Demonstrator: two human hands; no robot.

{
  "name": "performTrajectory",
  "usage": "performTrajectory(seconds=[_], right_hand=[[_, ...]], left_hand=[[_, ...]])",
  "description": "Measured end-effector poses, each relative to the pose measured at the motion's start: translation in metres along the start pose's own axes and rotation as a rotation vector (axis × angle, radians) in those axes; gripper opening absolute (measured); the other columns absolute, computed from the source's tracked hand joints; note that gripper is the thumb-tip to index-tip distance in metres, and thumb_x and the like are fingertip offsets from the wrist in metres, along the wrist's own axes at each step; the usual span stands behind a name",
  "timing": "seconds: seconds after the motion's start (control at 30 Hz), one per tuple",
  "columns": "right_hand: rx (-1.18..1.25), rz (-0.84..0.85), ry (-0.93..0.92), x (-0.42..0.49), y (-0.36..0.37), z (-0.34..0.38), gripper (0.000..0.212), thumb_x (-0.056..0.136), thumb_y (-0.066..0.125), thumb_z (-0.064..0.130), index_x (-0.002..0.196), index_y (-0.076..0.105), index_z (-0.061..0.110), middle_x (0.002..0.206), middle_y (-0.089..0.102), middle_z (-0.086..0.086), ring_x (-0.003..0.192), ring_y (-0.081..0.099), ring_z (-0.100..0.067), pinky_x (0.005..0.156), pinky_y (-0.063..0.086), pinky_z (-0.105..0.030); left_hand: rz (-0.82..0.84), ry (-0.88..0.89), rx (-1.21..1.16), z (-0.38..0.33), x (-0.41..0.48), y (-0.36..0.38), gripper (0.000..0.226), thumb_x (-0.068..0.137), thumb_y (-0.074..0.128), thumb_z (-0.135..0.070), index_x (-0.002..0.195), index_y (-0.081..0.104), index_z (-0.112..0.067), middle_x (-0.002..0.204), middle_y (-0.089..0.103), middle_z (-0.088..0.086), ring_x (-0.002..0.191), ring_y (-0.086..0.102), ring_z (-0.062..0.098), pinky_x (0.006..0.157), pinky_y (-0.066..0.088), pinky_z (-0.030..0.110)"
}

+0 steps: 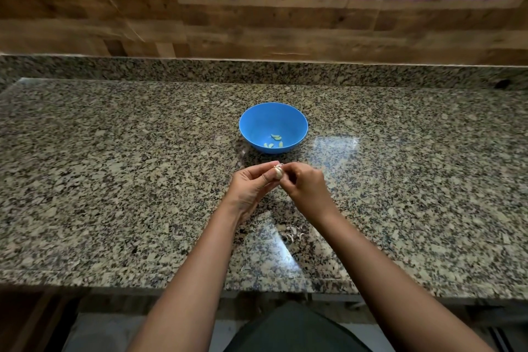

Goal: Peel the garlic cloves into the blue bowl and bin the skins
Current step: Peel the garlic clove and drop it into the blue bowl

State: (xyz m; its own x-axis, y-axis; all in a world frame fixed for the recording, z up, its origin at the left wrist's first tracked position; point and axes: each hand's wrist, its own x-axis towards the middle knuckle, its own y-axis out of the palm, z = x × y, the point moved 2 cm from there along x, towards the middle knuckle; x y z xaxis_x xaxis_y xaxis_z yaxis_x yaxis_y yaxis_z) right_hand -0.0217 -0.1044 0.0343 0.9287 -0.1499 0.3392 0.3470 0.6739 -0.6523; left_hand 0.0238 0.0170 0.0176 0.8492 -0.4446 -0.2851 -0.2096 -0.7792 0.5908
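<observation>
pinching one garlic clove (278,173) between them, the left hand (251,188) and right hand (304,186) hide most of it, near the blue bowl (257,120) of peeled cloves (276,137); skins (290,235) blur into the speckled counter (114,180).

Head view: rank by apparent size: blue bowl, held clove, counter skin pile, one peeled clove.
1. blue bowl
2. skin pile
3. held clove, partly hidden
4. peeled clove; it sits farther from the camera, so 3 versus 4 is unsure

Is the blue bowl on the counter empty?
No, several peeled garlic cloves lie at the bottom of the blue bowl.
</observation>
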Motion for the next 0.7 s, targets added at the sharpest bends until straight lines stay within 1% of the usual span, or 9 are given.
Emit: performTrajectory(seconds=[0.1,0.27,0.3,0.4,0.43,0.5,0.57,0.63,0.7], right_hand=[[0.017,0.007,0.024,0.000,0.002,-0.003,0.021,0.089,0.062,0.016,0.101,0.067,0.000,0.091,0.067,-0.013,0.080,0.062,-0.021,0.075,0.054,-0.034],[0.084,0.050,0.140,0.005,0.000,-0.005,0.020,0.089,0.063,0.022,0.100,0.069,0.005,0.086,0.067,-0.006,0.072,0.061,-0.012,0.068,0.053,-0.024],[0.151,0.081,0.200,0.007,-0.001,-0.007,0.018,0.089,0.064,0.022,0.099,0.069,0.007,0.084,0.068,-0.004,0.069,0.061,-0.011,0.067,0.054,-0.026],[0.369,0.188,0.371,0.008,-0.002,-0.010,0.010,0.088,0.064,0.019,0.092,0.069,0.012,0.081,0.070,-0.007,0.066,0.063,-0.015,0.068,0.057,-0.040],[0.439,0.201,0.418,0.008,-0.002,-0.010,0.008,0.088,0.064,0.017,0.091,0.068,0.011,0.081,0.070,-0.010,0.065,0.063,-0.017,0.068,0.056,-0.041],[0.622,0.183,0.534,0.008,-0.003,-0.010,0.010,0.089,0.062,0.012,0.092,0.066,0.003,0.079,0.066,-0.013,0.061,0.060,-0.016,0.060,0.056,-0.033],[0.758,0.170,0.637,0.007,-0.004,-0.009,0.013,0.089,0.059,0.006,0.094,0.062,-0.006,0.076,0.062,-0.013,0.055,0.057,-0.015,0.052,0.054,-0.024],[0.832,0.195,0.719,0.006,-0.003,-0.010,0.014,0.089,0.058,0.002,0.096,0.059,-0.009,0.074,0.061,-0.014,0.050,0.056,-0.014,0.048,0.052,-0.021],[0.907,0.208,0.800,0.006,-0.002,-0.011,0.013,0.090,0.056,0.000,0.098,0.058,-0.010,0.075,0.062,-0.015,0.048,0.058,-0.014,0.047,0.053,-0.021]], left_hand=[[0.005,0.006,0.021,-0.001,0.000,0.000,0.020,0.083,0.058,0.009,0.102,0.062,0.008,0.087,0.072,0.015,0.079,0.071,0.021,0.072,0.058,0.024],[0.034,-0.017,0.047,-0.002,0.000,-0.004,0.020,0.085,0.056,0.009,0.104,0.062,0.006,0.086,0.072,0.013,0.076,0.070,0.017,0.069,0.057,0.020],[0.039,-0.025,0.057,-0.002,0.000,-0.006,0.021,0.084,0.056,0.009,0.104,0.062,0.005,0.086,0.072,0.013,0.075,0.070,0.017,0.070,0.057,0.021],[0.027,-0.046,0.061,-0.001,0.000,-0.009,0.021,0.084,0.057,0.008,0.103,0.062,0.001,0.086,0.071,0.012,0.074,0.070,0.016,0.075,0.058,0.025],[0.010,-0.045,0.043,0.000,0.001,-0.010,0.021,0.084,0.057,0.008,0.103,0.062,0.001,0.086,0.071,0.012,0.073,0.070,0.016,0.074,0.058,0.025],[-0.042,-0.026,0.070,0.003,0.003,-0.014,0.019,0.085,0.059,0.006,0.102,0.063,-0.002,0.085,0.070,0.011,0.069,0.068,0.014,0.068,0.058,0.022],[-0.120,0.048,0.359,0.005,0.007,-0.023,0.017,0.085,0.063,-0.001,0.099,0.064,-0.009,0.087,0.067,0.009,0.069,0.064,0.012,0.066,0.056,0.019],[-0.200,0.147,0.772,0.006,0.011,-0.030,0.014,0.084,0.067,-0.007,0.096,0.063,-0.014,0.090,0.065,0.006,0.075,0.061,0.013,0.068,0.053,0.022],[-0.246,0.241,1.064,0.008,0.011,-0.034,0.014,0.083,0.069,-0.010,0.093,0.061,-0.016,0.091,0.064,0.003,0.080,0.060,0.012,0.071,0.050,0.021]])
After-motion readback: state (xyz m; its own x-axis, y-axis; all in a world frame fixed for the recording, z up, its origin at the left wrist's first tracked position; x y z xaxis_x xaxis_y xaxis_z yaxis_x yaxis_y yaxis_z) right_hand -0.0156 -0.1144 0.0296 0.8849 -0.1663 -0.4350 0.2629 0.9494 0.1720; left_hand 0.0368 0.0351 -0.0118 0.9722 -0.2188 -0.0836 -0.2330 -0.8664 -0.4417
